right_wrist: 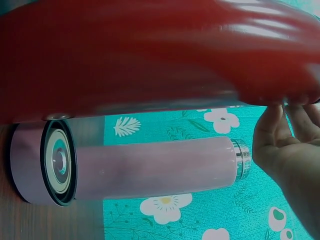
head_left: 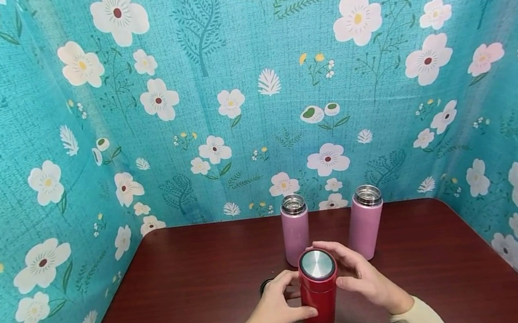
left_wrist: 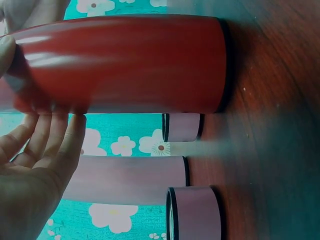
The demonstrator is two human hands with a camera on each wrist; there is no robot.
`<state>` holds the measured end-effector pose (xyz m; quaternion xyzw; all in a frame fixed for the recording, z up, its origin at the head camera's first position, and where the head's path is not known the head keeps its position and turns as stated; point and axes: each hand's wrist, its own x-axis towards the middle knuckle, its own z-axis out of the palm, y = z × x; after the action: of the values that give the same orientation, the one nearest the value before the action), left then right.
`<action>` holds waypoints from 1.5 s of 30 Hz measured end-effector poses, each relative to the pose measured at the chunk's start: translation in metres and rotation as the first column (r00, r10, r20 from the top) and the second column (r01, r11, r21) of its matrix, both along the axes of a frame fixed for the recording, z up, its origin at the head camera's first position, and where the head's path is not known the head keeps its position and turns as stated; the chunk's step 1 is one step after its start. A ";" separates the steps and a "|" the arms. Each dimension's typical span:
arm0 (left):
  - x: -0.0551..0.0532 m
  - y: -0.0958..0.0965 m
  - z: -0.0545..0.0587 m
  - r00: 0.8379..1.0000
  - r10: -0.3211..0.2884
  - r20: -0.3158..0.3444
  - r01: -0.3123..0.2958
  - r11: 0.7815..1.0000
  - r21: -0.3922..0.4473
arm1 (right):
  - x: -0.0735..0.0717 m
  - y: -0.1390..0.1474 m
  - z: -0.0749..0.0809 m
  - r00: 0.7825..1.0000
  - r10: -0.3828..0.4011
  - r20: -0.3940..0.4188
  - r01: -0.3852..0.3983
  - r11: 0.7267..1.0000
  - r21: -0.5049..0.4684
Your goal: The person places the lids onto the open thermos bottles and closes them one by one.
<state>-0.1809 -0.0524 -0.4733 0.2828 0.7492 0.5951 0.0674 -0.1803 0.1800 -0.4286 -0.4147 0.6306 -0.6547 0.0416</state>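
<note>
A red thermos (head_left: 320,307) with a silver-topped lid (head_left: 317,263) stands upright at the front of the table. My left hand (head_left: 271,306) grips its body from the left, thumb in front. From the right, my right hand (head_left: 365,279) holds the thermos near the lid, thumb and fingertips at its upper side. In the left wrist view, the left fingertips touch the red wall (left_wrist: 135,65), whose dark base edge faces the table. Right-hand fingers (right_wrist: 272,125) touch the upper part of the thermos in the right wrist view.
Two lidless pink thermoses, one behind the red one (head_left: 296,231) and one to the right (head_left: 367,221), stand toward the back. Pink lids (left_wrist: 197,212) sit on the table (head_left: 183,293); one (right_wrist: 30,162) shows its inner side. A floral teal cloth (head_left: 239,159) surrounds the table.
</note>
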 end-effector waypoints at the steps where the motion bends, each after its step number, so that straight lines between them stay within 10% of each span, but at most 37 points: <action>1: 0.000 0.000 0.000 1.000 0.002 0.005 -0.002 1.000 -0.003 | 0.000 0.000 0.000 1.000 -0.002 -0.007 0.002 1.000 0.001; 45: -0.002 0.001 0.003 1.000 -0.023 0.011 0.023 1.000 0.017 | -0.001 0.002 -0.001 1.000 -0.013 0.001 0.013 1.000 0.004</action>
<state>-0.1829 -0.0515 -0.4706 0.2885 0.7405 0.6022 0.0762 -0.1816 0.1819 -0.4294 -0.4104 0.6344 -0.6539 0.0384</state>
